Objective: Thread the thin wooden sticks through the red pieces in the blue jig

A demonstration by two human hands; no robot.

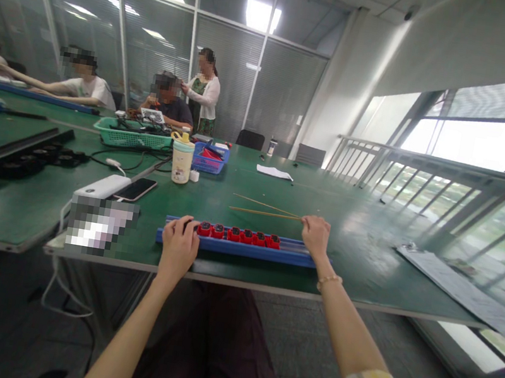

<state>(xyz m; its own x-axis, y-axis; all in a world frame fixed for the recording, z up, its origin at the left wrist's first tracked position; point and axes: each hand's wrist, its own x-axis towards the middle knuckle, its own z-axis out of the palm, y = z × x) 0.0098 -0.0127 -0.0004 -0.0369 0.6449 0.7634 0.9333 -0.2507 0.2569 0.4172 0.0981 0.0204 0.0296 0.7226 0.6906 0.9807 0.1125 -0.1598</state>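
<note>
A long blue rail (243, 250) lies on the green table before me, parallel to its front edge. Along its channel sit several red blocks (247, 237) with dark tops, with a gap after the two leftmost. My left hand (180, 245) is closed over the left end of the rail, beside the leftmost block. Whether its fingers also touch a dark piece there cannot be made out. Above the rail's right part, my right hand (316, 234) pinches the ends of two thin yellowish sticks (265, 213). They reach leftward behind the blocks and spread slightly apart at their far ends.
A white power bank (102, 186), a dark phone (136, 190) and cables lie left. Behind them stand a cream bottle (182, 162), a blue basket (210, 158) and a green basket (131, 136). A clipboard (458, 282) lies right. Several people are at the far tables.
</note>
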